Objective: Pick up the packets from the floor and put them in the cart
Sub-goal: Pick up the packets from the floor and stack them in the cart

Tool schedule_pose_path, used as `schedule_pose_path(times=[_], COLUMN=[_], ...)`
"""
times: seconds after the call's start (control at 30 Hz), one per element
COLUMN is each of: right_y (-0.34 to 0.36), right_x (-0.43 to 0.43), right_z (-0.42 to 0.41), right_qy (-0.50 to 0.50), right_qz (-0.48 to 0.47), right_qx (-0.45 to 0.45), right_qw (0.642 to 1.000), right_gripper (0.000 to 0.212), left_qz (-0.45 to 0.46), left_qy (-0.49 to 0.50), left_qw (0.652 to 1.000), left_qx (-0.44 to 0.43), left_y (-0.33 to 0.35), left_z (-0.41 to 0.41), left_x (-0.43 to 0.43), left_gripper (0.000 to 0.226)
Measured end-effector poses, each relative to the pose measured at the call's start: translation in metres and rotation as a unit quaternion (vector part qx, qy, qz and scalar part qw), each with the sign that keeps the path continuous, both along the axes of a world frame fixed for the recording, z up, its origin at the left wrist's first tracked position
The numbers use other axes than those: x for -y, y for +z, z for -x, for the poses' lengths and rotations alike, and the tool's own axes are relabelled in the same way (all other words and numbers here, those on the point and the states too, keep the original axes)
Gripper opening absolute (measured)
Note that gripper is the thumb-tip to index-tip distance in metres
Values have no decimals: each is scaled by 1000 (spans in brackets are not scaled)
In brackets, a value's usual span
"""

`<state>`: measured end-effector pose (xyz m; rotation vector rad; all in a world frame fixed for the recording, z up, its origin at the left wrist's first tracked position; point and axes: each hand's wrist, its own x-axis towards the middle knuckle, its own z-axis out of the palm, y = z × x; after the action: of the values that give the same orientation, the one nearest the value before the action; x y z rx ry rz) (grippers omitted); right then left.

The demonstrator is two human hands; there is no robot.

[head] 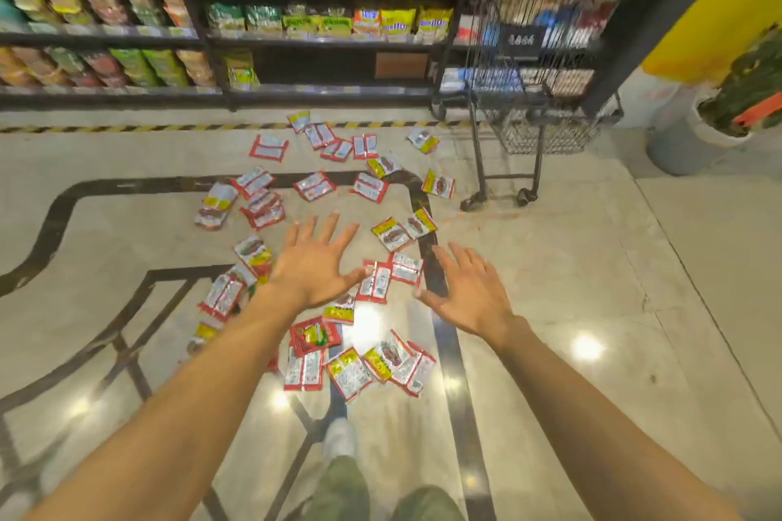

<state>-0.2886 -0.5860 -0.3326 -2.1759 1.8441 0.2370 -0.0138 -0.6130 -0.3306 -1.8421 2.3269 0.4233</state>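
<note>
The packets (315, 185) are lying scattered on the floor (571, 266), left of the cart (537, 114) and nearer the person than it is, the closest one lying just left of its wheels. The cart is standing against the shelves (313, 40); what its basket is holding cannot be told through the mesh. The left hand (315, 262) is hovering over the packets, well left of the cart, fingers spread straight and wide, holding nothing. The right hand (469, 292) is hovering nearer the cart than the left hand, fingers likewise splayed, gripping nothing. A shoe (340, 438) is showing farther from the cart than either hand. A plant (753, 85) is sitting right of the cart.
</note>
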Motion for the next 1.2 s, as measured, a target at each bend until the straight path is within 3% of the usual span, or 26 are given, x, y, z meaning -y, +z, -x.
schedule_pose_path(times=[0.23,0.4,0.67,0.8,0.93,1.07,1.2], right_y=[-162,-292,-555,-693,-806,-871,-893], right_x=[46,64,68,65,69,77,78], right_z=[9,14,7,-4,-12,-20,-26], right_qy=[60,84,149,199,273,330,356], right_qz=[-78,-135,-230,-246,-249,-240,-216], right_qx=[26,-1,-21,-30,-50,-116,-171], right_qw=[995,987,961,948,928,905,893], right_gripper=[93,100,97,101,104,98,91], left_qz=[-105,-160,-248,-314,-302,-261,-192], left_qy=[2,23,177,343,500,665,731], left_qw=[994,987,951,882,802,670,614], left_qx=[15,10,-42,-82,-128,-201,-226], left_y=[-147,-284,-563,-707,-815,-881,-916], left_z=[9,21,27,29,34,52,68], left_x=[16,15,-22,-56,-84,-98,-103], left_gripper=[101,87,87,94,89,110,98])
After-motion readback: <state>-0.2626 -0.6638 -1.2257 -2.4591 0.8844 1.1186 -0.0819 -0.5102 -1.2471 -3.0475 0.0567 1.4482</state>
